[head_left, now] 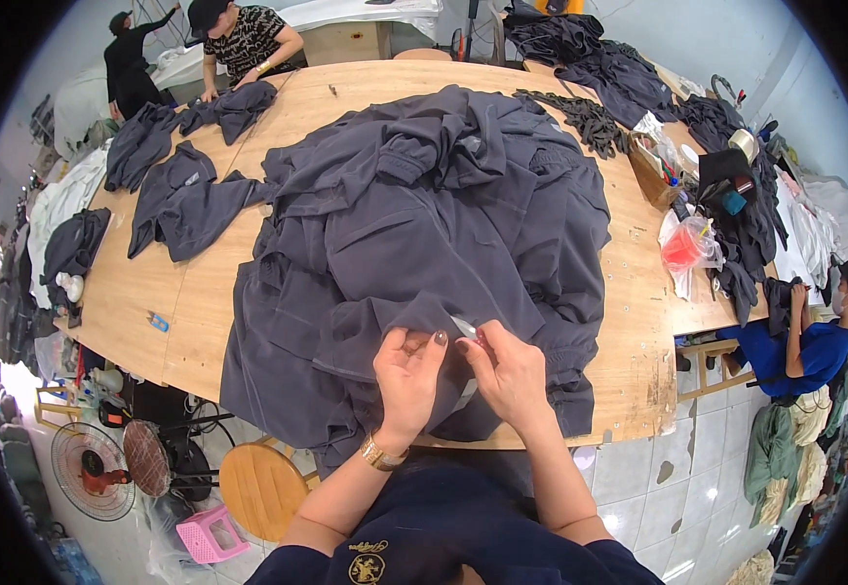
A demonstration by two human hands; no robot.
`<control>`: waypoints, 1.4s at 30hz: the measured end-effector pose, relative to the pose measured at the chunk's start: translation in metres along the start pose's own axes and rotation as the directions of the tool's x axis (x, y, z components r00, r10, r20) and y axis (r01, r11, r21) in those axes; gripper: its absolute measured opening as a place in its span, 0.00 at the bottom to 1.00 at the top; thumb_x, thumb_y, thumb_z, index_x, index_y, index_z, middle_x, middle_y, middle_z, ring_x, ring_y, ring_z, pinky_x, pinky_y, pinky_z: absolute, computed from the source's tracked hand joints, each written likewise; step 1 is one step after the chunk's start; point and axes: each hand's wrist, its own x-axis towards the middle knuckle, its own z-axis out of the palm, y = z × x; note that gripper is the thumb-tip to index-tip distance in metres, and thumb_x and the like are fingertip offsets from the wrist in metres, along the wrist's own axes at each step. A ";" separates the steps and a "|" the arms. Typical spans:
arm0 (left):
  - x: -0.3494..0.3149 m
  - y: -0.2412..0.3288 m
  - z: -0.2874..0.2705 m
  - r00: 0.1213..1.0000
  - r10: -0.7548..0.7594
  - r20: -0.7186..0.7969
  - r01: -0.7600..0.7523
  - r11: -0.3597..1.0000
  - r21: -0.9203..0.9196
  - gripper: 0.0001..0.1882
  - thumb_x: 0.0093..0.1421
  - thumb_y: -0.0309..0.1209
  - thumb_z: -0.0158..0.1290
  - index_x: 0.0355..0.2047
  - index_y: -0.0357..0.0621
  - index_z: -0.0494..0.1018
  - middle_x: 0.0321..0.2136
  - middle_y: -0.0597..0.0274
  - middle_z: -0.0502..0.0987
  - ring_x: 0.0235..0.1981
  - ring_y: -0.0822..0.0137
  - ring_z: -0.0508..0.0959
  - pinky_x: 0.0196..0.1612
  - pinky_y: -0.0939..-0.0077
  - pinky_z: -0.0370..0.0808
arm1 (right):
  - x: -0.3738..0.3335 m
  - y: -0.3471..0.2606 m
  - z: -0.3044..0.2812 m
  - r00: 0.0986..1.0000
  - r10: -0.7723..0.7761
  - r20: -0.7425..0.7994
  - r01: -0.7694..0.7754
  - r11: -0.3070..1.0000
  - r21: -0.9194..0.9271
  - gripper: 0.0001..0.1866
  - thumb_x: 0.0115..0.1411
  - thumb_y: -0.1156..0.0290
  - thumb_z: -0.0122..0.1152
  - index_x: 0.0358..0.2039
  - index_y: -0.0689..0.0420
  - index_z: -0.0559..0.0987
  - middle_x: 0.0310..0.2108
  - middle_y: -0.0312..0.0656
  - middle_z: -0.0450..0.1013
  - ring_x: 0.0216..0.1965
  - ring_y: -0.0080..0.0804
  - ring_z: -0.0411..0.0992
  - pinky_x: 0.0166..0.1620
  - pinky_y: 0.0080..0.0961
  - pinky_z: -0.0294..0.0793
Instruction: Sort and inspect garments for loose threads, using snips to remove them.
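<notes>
Head view: both grips at the near part of a heaped pile of dark grey garments (395, 224) on the wooden table (638, 312). Right grip (510, 375) closed on a small pale pointed tool (462, 328), looks like thread snips – tip points up and left, rest mostly hidden by fingers. Left grip (406, 385): fingers bent in, thumb close to them, right at the cloth. Can't tell if it's pinching fabric or just resting against it. Gold-coloured wristband (383, 453) below that grip.

White label (467, 392) on the cloth between the grips, closer to the right one. Garment at hand lies directly under both; pile spreads well beyond them, gathered elastic hem (408, 162) showing on top.

Well left of left grip: small blue object (158, 322) on bare table, loose dark garment (190, 205) past it. Well right of right grip: red drink (682, 249) in clear plastic. Co-worker in patterned top (244, 44) far beyond left grip, hands on dark cloth; another in blue (804, 353) far right of right grip. Below-left of left grip, off the table – round wooden stool (260, 490), pink plastic stool (212, 534), fan (93, 471).
</notes>
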 end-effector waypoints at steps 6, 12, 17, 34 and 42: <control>0.004 0.007 0.003 0.983 -0.181 0.035 0.184 0.943 -0.276 0.08 0.64 0.26 0.47 0.41 0.35 0.68 0.38 0.60 0.75 0.38 0.73 0.75 0.45 0.75 0.74 | -0.004 -0.002 -0.001 0.972 0.212 -0.097 -0.175 0.938 0.299 0.14 0.58 0.66 0.61 0.29 0.61 0.66 0.18 0.42 0.66 0.16 0.37 0.65 0.21 0.28 0.65; 0.002 0.014 0.000 0.947 -0.213 0.242 0.283 0.908 -0.309 0.15 0.67 0.30 0.39 0.49 0.33 0.64 0.45 0.51 0.73 0.46 0.59 0.76 0.50 0.62 0.74 | 0.001 0.000 0.019 0.950 -0.112 -0.292 0.159 0.977 0.139 0.12 0.53 0.78 0.61 0.33 0.61 0.66 0.23 0.41 0.67 0.23 0.28 0.67 0.27 0.21 0.67; 0.011 0.033 -0.003 0.935 -0.311 0.169 0.283 0.944 0.171 0.18 0.67 0.34 0.42 0.49 0.33 0.68 0.42 0.51 0.75 0.42 0.62 0.78 0.38 0.73 0.78 | 0.003 0.016 0.005 0.943 0.334 0.010 -0.245 0.670 0.701 0.11 0.56 0.82 0.56 0.31 0.57 0.63 0.29 0.37 0.69 0.30 0.19 0.64 0.35 0.15 0.65; 0.028 0.051 -0.054 0.989 0.125 -0.082 -0.081 0.909 0.410 0.05 0.60 0.23 0.53 0.37 0.38 0.72 0.31 0.69 0.74 0.30 0.82 0.71 0.33 0.88 0.69 | 0.015 0.091 -0.047 0.794 0.462 -0.395 -0.241 0.836 0.494 0.06 0.60 0.80 0.51 0.35 0.57 0.65 0.29 0.33 0.66 0.30 0.17 0.63 0.37 0.15 0.65; -0.005 0.042 -0.150 0.912 0.075 -0.403 0.193 0.789 0.584 0.08 0.61 0.32 0.54 0.35 0.41 0.73 0.28 0.71 0.73 0.29 0.82 0.70 0.29 0.89 0.67 | 0.003 0.019 -0.019 0.941 0.268 -0.207 -0.114 0.826 0.553 0.13 0.59 0.80 0.56 0.28 0.55 0.59 0.28 0.35 0.65 0.30 0.20 0.62 0.36 0.16 0.66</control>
